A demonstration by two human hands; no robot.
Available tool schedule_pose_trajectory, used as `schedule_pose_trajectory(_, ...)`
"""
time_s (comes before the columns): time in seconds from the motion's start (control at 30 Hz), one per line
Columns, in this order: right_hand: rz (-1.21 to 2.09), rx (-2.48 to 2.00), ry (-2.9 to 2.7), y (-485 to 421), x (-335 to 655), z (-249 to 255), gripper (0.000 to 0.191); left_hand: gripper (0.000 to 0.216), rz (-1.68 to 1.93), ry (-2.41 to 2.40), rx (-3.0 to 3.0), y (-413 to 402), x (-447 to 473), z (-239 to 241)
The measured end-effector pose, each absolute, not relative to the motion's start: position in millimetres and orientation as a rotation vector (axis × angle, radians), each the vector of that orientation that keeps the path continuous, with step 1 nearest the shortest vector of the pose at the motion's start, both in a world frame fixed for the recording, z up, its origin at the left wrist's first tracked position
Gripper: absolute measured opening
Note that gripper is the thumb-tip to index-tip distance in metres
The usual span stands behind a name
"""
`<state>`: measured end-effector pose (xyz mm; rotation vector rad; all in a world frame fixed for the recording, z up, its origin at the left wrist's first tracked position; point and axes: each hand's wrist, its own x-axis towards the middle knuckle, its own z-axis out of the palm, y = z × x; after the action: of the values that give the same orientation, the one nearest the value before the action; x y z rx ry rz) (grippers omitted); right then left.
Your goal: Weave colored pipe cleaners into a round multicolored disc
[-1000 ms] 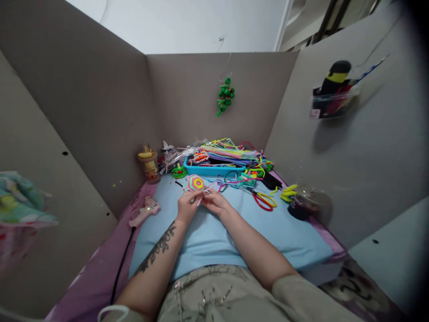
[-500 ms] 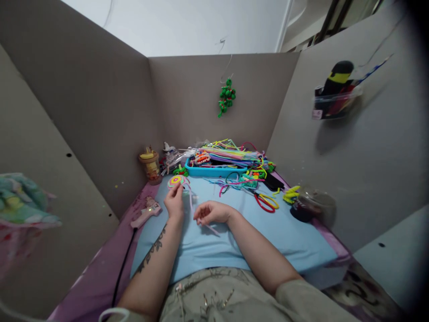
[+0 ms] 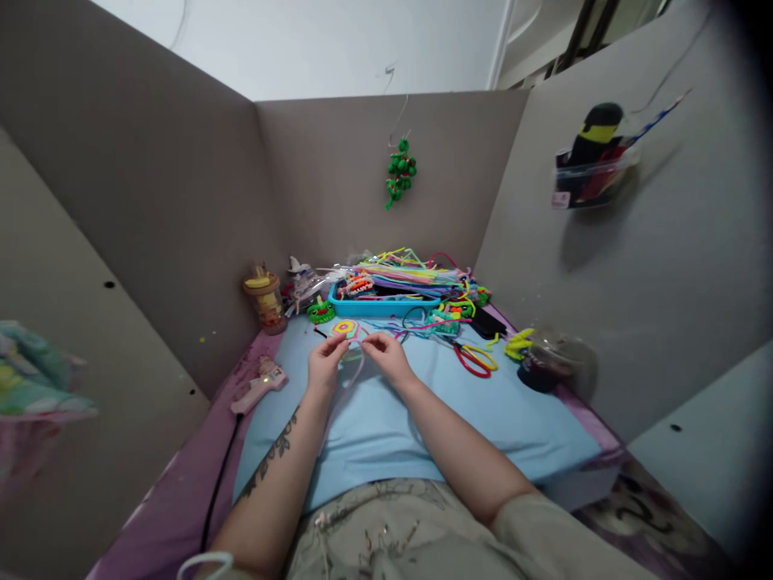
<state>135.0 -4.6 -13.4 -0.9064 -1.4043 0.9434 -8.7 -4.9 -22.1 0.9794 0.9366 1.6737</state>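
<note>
Both hands meet over the middle of the blue cloth [image 3: 435,419], their fingertips close together. My left hand [image 3: 324,366] is closed in a pinch at the near edge of a coiled disc [image 3: 345,328] with pink, yellow and orange rings. Opposite it, my right hand [image 3: 391,361] pinches a pale lilac pipe cleaner [image 3: 357,377], whose tail curves down between the wrists. The fingertips partly hide where the strand meets the disc.
Behind the hands, a blue tray [image 3: 386,307] overflows with pipe cleaners. Red-and-yellow-handled scissors [image 3: 474,360] lie to the right, near a dark jar [image 3: 537,377]. At left are a pink glue gun [image 3: 259,388] and a lidded cup [image 3: 266,302]. Grey panels [image 3: 338,177] surround the table.
My right hand has moved up and forward, bringing its fingertips beside the left ones. The left hand and disc have shifted slightly right. The lilac strand now curves down between the arms.
</note>
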Motion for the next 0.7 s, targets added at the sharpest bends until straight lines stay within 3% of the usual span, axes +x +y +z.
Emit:
schedule_pose_trajectory(0.27, 0.866, -0.952, -1.401, -10.9, 130.3, -11.3, 0.013, 0.036, 1.658, 0.943, 1.039, -7.7, -5.3, -20.5)
schedule_pose_trajectory(0.7, 0.854, -0.980, -1.372, -5.5, 133.0, -17.8, 0.019, 0.034, 1.650, 0.963, 1.020, -12.6, -1.7, -15.5)
